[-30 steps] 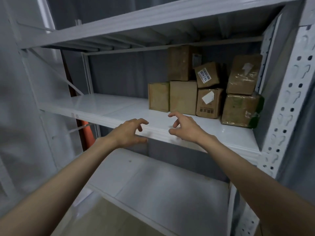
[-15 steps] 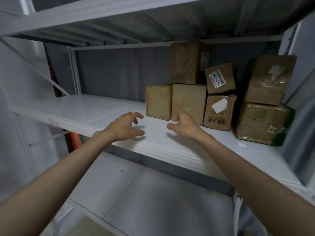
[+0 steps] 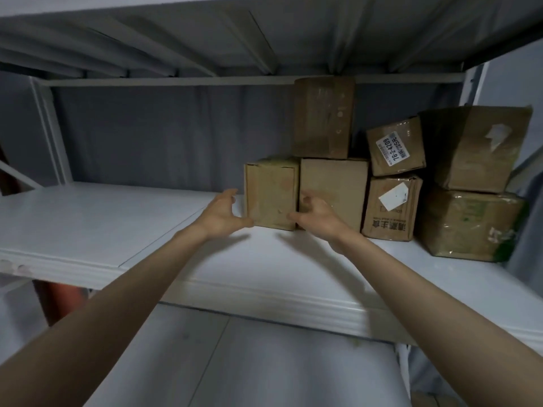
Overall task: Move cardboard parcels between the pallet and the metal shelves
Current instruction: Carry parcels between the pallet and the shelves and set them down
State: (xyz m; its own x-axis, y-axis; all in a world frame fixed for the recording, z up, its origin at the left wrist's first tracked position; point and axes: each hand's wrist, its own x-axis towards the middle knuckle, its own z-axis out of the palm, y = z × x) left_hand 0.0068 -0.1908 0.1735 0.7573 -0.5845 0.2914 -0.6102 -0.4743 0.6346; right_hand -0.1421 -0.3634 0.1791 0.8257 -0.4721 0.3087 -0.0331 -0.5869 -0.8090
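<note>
Several cardboard parcels stand stacked at the back right of a white metal shelf. The leftmost is a small brown parcel standing on the shelf. My left hand is spread at its left lower corner, thumb reaching under the front edge. My right hand is spread at its right lower corner, in front of the neighbouring plain parcel. Both hands are at the parcel's sides with fingers apart; I cannot tell whether they touch it. The parcel stands flat.
A tall parcel sits on top of the plain one. To the right are a labelled parcel, one with a white sticker, and two larger taped ones. A lower shelf lies below.
Both hands have reached forward across the shelf from its front edge to the sides of the leftmost parcel. The view has moved closer to the shelf.
</note>
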